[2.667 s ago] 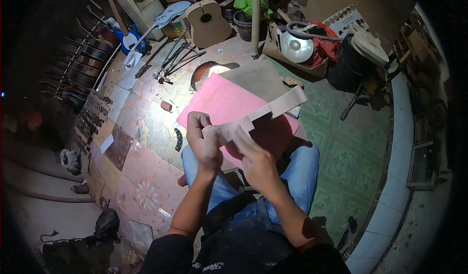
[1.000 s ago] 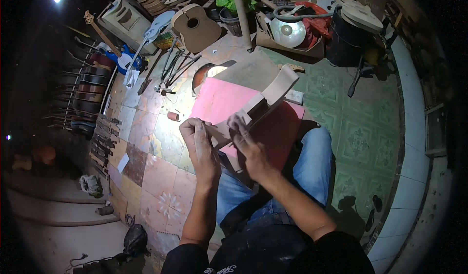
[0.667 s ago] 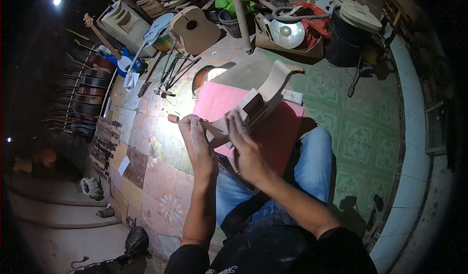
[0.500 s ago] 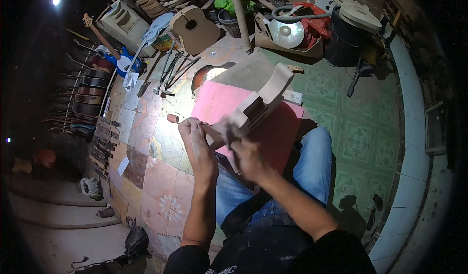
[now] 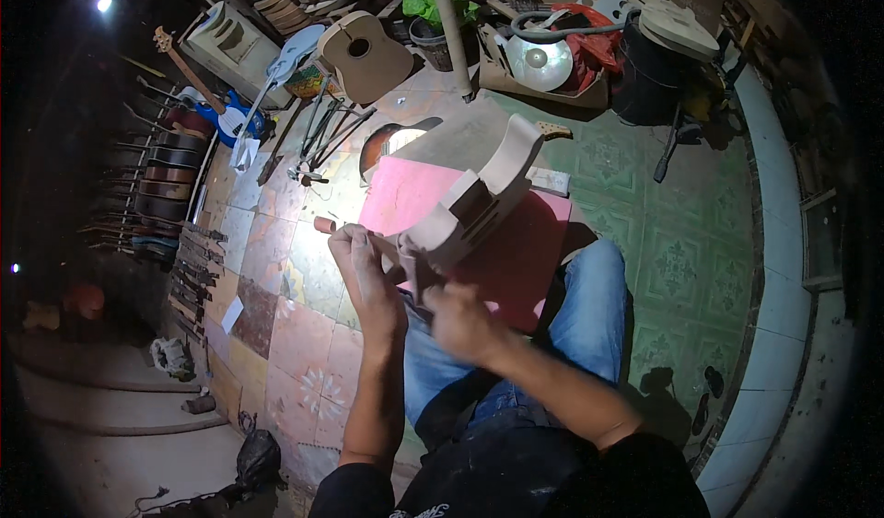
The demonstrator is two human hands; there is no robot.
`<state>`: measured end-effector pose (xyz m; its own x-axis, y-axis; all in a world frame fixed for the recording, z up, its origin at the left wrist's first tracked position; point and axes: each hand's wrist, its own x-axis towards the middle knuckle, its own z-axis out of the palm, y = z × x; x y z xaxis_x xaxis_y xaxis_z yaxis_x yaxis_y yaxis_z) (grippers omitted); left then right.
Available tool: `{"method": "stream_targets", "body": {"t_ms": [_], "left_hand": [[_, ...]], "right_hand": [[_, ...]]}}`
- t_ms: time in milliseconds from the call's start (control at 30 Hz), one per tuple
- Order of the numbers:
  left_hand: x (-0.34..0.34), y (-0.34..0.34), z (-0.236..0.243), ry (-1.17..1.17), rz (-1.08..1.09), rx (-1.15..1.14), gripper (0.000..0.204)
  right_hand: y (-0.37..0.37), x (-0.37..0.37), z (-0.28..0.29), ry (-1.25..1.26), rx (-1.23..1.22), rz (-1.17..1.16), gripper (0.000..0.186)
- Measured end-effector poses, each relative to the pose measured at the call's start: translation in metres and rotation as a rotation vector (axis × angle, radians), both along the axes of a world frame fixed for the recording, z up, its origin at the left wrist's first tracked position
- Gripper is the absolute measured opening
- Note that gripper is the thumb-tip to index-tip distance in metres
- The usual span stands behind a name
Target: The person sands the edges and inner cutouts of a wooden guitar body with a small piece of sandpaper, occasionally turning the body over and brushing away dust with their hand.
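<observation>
A pale, unpainted electric guitar body (image 5: pixel 508 163) stands tilted on its edge in front of me, with dark cavities cut into its face. A brownish strip that looks like sandpaper (image 5: pixel 413 267) bends over the body's rounded near end. My right hand (image 5: pixel 463 320), slightly blurred, is closed on the strip's lower end. At the left side of that end, my left hand (image 5: pixel 366 265) is pinched shut with its fingertips up, apparently on the other end of the strip. The strip's middle lies partly hidden against the wood.
A pink board (image 5: pixel 405 191) lies under the body, across my lap and the floor. Beside it sits a small reddish roll (image 5: pixel 324 225). A sunburst guitar body (image 5: pixel 376 145), a blue electric guitar (image 5: pixel 235 120) and an acoustic body (image 5: pixel 368 58) are farther off. A pole (image 5: pixel 453 39) rises at the back.
My right hand has pulled down and slightly left, drawing the strip toward me. The guitar body has shifted a little left and tilted; my left hand has barely moved.
</observation>
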<state>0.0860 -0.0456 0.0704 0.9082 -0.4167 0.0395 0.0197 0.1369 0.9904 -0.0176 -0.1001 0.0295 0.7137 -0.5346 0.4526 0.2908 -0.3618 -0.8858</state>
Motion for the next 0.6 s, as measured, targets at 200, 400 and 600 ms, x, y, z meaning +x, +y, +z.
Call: {"method": "stream_targets", "body": {"t_ms": [200,400,600], "left_hand": [[-0.027,0.003,-0.003,-0.032,-0.036,-0.078,0.028],[-0.064,0.015,-0.050,-0.484,0.103,-0.192,0.046],[-0.095,0.013,-0.062,-0.488,0.174,-0.202,0.033]], "right_hand": [[-0.019,-0.030,0.045,0.222,0.009,0.214,0.022],[-0.021,-0.062,0.044,0.661,-0.036,0.183,0.036],[-0.035,-0.082,0.038,0.810,-0.192,0.214,0.054]]}}
